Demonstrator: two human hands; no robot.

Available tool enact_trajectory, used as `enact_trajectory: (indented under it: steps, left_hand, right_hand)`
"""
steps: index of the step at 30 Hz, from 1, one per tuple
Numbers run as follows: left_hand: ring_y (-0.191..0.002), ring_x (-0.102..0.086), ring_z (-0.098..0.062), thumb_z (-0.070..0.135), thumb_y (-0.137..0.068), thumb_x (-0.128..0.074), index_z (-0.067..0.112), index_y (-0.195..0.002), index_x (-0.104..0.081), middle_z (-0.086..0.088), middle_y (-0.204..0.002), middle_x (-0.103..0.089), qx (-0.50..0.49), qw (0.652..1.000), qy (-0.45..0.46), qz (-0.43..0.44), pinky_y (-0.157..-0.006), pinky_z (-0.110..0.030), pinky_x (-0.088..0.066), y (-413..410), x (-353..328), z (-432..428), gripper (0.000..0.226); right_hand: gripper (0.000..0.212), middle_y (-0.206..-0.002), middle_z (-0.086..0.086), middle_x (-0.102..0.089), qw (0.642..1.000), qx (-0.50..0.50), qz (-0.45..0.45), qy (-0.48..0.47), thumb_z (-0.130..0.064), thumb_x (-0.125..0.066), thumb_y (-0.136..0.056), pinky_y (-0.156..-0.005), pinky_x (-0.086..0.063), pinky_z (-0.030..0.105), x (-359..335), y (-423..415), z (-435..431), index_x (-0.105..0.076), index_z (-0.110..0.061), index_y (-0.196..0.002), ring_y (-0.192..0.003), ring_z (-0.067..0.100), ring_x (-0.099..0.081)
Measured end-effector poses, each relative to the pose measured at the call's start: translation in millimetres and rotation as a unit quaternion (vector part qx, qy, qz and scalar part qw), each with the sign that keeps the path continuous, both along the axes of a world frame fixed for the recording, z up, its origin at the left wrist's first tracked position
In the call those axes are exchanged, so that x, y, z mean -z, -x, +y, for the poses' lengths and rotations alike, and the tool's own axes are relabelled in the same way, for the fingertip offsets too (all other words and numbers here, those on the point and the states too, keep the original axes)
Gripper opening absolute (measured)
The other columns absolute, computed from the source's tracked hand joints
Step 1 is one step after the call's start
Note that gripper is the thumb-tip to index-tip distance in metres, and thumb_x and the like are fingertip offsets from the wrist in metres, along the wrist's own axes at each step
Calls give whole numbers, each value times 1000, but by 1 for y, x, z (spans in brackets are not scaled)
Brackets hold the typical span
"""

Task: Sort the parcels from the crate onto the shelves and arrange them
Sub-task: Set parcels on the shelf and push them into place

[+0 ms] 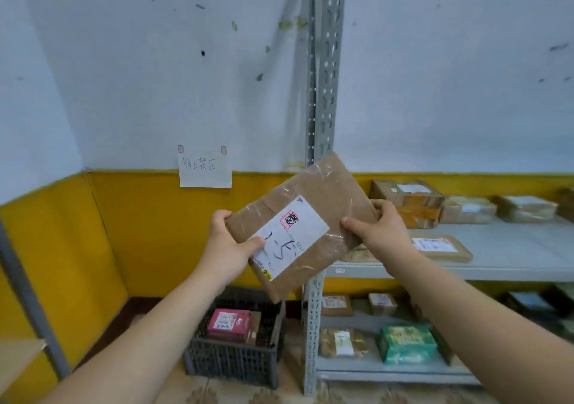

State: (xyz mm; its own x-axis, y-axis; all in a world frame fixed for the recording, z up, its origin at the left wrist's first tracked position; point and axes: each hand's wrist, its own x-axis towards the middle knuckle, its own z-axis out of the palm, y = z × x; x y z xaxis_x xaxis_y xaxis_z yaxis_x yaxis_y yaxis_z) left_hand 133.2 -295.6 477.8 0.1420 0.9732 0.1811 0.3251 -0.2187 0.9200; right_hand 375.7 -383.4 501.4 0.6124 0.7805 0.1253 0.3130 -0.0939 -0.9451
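Flat brown parcel [306, 214] (white label up) tilted, left hand [228, 245] gripping one edge, right hand [377, 233] pinching the opposite edge, crate [236, 357] well below the fingers

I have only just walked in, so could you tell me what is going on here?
A person holds a flat brown cardboard parcel with a white label up in both hands, the left hand at its lower left edge and the right hand at its right edge, in front of the grey metal shelves. The dark plastic crate on the floor holds a pink box. Other parcels already lie on the shelves.
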Motion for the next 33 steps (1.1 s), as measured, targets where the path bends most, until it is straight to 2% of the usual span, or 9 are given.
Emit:
enact_trajectory:
  steps: [4,8,12,14,18,22,24,28,33]
  left_hand:
    - [-103,-53,-18,17,-82,-76,26,-118,-32,0,-116,-49,48,999,-17,3,-65,-19,-42,-23,0,-29,57]
    - [-108,-48,-16,22,-78,-79,27,-117,-43,2,-120,-44,112,992,-48,36,-86,-31,-44,-39,8,-53,53]
    - [-113,-39,-9,23,-82,-76,30,-136,-40,5,-124,-36,201,977,-36,67,-96,-26,-35,-71,21,-88,65]
    - [-116,-40,-7,23,-84,-74,33,-144,-34,9,-129,-36,253,964,-36,73,-99,-26,-35,-94,23,-107,73]
    - [-115,-50,-6,18,-86,-72,37,-145,-27,16,-129,-49,338,939,-31,53,-97,-26,-42,-152,15,-148,77]
    - [-110,-50,1,15,-88,-69,40,-148,-20,24,-123,-41,388,920,-43,39,-95,-19,-40,-225,3,-194,82]
    - [-99,-48,9,17,-90,-67,39,-151,-16,21,-126,-37,409,911,-40,37,-85,-7,-41,-265,-1,-220,83]
    - [-116,-53,-10,24,-87,-70,50,-148,-15,14,-140,-40,453,891,-23,23,-99,-37,-50,-347,-1,-275,85]
    - [-118,-51,-17,30,-88,-68,46,-148,-16,5,-142,-34,477,877,-47,36,-100,-41,-49,-426,-3,-328,81]
  right_hand:
    - [62,-126,2,-50,994,73,57,-60,-26,-80,-81,-86,-52,39,0,-8,-32,-41,-30,-128,-107,23,-55]
    - [65,-115,-3,-50,989,107,74,-72,-25,-75,-86,-85,-54,40,7,-18,-69,-37,-32,-139,-106,22,-55]
    - [79,-137,7,-47,982,157,86,-66,-25,-76,-86,-92,-56,50,21,-41,-117,-27,-34,-147,-113,29,-58]
    - [90,-141,6,-47,979,174,82,-67,-23,-76,-87,-91,-55,44,22,-57,-144,-16,-36,-153,-116,27,-58]
    - [88,-124,-6,-54,976,200,48,-65,-24,-70,-92,-61,-52,20,18,-96,-196,-11,-35,-156,-96,10,-60]
    - [84,-122,-7,-58,972,232,-1,-43,-36,-63,-95,-90,-55,42,4,-153,-250,-4,-46,-154,-99,18,-64]
    - [88,-117,-3,-55,969,244,-19,-12,-41,-60,-96,-85,-53,37,-5,-185,-283,6,-49,-153,-97,23,-64]
    - [81,-113,-6,-52,957,279,-76,-1,-40,-54,-100,-58,-48,20,-14,-250,-351,7,-48,-154,-75,9,-60]
    - [81,-139,-1,-55,943,319,-96,15,-49,-60,-92,-89,-56,51,-12,-315,-406,0,-60,-145,-104,28,-67]
